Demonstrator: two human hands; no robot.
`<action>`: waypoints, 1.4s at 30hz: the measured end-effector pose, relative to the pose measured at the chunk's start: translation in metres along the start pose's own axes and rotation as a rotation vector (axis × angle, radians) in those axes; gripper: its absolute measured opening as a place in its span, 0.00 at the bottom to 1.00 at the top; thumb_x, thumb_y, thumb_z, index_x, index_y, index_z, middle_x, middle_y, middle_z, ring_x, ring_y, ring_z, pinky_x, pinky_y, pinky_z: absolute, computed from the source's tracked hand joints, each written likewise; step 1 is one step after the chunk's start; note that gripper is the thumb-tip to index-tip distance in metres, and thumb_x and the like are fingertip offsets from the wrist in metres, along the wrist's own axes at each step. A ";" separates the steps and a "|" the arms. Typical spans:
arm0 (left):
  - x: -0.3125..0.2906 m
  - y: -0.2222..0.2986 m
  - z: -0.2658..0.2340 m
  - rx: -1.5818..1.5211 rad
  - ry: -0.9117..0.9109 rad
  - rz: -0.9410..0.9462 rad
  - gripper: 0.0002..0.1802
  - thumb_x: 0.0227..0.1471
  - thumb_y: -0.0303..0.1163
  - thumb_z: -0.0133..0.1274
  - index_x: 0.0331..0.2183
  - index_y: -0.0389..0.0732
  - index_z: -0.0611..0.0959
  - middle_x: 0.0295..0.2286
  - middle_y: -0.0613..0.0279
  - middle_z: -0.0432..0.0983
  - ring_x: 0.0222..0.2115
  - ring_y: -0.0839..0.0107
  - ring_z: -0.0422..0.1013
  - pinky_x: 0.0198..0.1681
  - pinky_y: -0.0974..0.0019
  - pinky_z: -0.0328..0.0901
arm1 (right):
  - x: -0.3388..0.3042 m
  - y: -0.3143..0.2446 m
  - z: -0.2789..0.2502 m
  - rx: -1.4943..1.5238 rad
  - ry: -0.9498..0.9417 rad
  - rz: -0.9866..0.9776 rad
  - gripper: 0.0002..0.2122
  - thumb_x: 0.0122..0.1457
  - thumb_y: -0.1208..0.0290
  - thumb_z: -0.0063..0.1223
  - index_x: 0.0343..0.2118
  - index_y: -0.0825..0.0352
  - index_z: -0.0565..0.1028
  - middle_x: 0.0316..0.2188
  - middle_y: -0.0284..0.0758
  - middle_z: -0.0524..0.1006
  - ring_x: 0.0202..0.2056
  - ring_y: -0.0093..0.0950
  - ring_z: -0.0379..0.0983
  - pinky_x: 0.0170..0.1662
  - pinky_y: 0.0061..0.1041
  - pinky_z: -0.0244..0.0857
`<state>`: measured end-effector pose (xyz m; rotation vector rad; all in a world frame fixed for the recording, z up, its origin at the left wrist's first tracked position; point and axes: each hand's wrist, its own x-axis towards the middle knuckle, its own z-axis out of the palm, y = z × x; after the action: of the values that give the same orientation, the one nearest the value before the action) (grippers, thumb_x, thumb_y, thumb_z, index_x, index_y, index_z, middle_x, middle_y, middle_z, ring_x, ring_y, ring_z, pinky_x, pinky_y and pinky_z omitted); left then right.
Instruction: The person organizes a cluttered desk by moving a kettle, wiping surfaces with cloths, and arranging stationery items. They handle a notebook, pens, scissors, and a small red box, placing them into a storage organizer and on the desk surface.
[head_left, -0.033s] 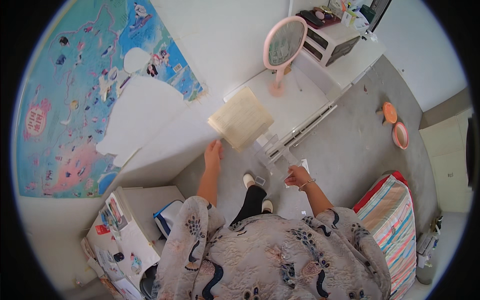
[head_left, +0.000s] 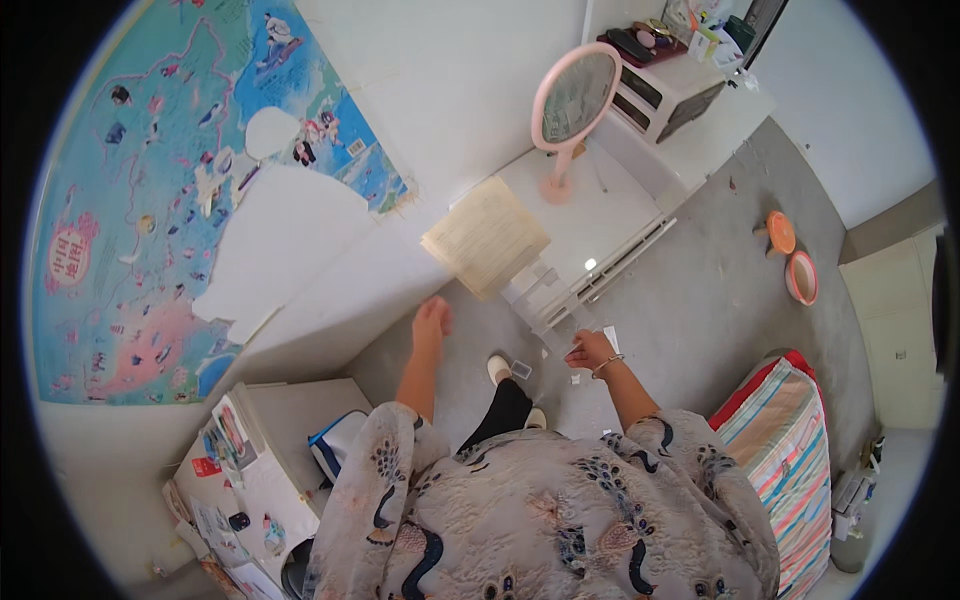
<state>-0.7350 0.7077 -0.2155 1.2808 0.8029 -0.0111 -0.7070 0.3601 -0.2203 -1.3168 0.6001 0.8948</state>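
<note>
My left hand (head_left: 432,320) hangs just below the near corner of a stack of yellowish paper sheets (head_left: 486,238), apart from it. Its fingers are loosely bent, the thumb stands off from them, and nothing shows in the hand. My right hand (head_left: 592,350), with a bangle at the wrist, pinches the near end of a clear plastic piece (head_left: 543,296). That piece reaches up toward the white desk's (head_left: 615,190) front edge, beside the paper. Being transparent, its outline is hard to make out.
A pink standing mirror (head_left: 575,95) and a white drawer box (head_left: 665,95) stand on the desk. Small scraps and a clear little box (head_left: 521,371) lie on the floor by my shoes. An orange stool (head_left: 780,233) is at far right, a striped cloth-covered thing (head_left: 775,460) nearer, a white cabinet (head_left: 290,420) at left.
My left hand has drawn down, a little away from the paper's corner. My right hand has shifted slightly left with the clear plastic piece. The whole view has moved a little.
</note>
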 end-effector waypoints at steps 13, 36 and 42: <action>-0.033 -0.056 -0.077 0.289 0.163 -0.153 0.21 0.50 0.36 0.52 0.44 0.35 0.73 0.28 0.61 0.74 0.22 0.76 0.70 0.20 0.75 0.61 | 0.191 -0.053 0.025 0.057 0.018 0.113 0.13 0.52 0.64 0.43 0.31 0.71 0.65 0.28 0.47 0.72 0.28 0.40 0.74 0.30 0.35 0.72; -0.216 -0.162 0.002 0.165 0.534 -0.222 0.23 0.47 0.36 0.53 0.45 0.37 0.74 0.31 0.59 0.76 0.28 0.73 0.73 0.27 0.70 0.65 | 0.207 -0.082 0.018 0.090 -0.057 0.116 0.16 0.58 0.67 0.39 0.40 0.77 0.60 0.34 0.50 0.71 0.34 0.40 0.74 0.37 0.39 0.73; -0.242 -0.170 -0.008 0.108 0.573 -0.211 0.22 0.48 0.35 0.53 0.45 0.37 0.73 0.31 0.60 0.75 0.26 0.73 0.72 0.25 0.71 0.65 | 0.181 -0.088 0.011 -0.073 -0.033 0.116 0.33 0.55 0.45 0.45 0.49 0.74 0.59 0.36 0.48 0.73 0.35 0.36 0.73 0.37 0.36 0.71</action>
<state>-0.9903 0.5584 -0.2293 1.3103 1.4440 0.1516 -0.5359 0.4086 -0.3155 -1.3407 0.6278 1.0397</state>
